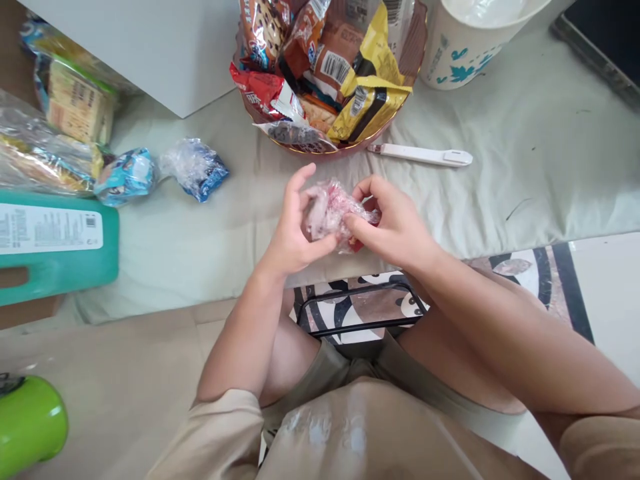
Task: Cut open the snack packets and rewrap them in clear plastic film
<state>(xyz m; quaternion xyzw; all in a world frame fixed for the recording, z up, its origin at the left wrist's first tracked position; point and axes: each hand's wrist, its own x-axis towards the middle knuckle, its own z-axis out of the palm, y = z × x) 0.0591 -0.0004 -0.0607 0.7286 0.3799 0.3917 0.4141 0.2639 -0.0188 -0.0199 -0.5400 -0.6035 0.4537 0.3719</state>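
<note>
Both my hands hold a small crumpled clear plastic packet with red inside (pixel 329 210), just above the front edge of the cloth-covered table (pixel 500 187). My left hand (pixel 293 227) grips its left side with thumb and curled fingers. My right hand (pixel 390 220) pinches its right side with fingertips pressed together. Right behind them sits a round bowl (pixel 300 148) piled with several snack packets.
A white pen-like tool (pixel 423 155) lies right of the bowl. A white bucket with blue print (pixel 467 47) stands at back right. Two crumpled blue wrappers (pixel 195 167) lie at left, beside bagged snacks (pixel 75 107) and a teal box (pixel 55 247). A green object (pixel 30 420) sits low left.
</note>
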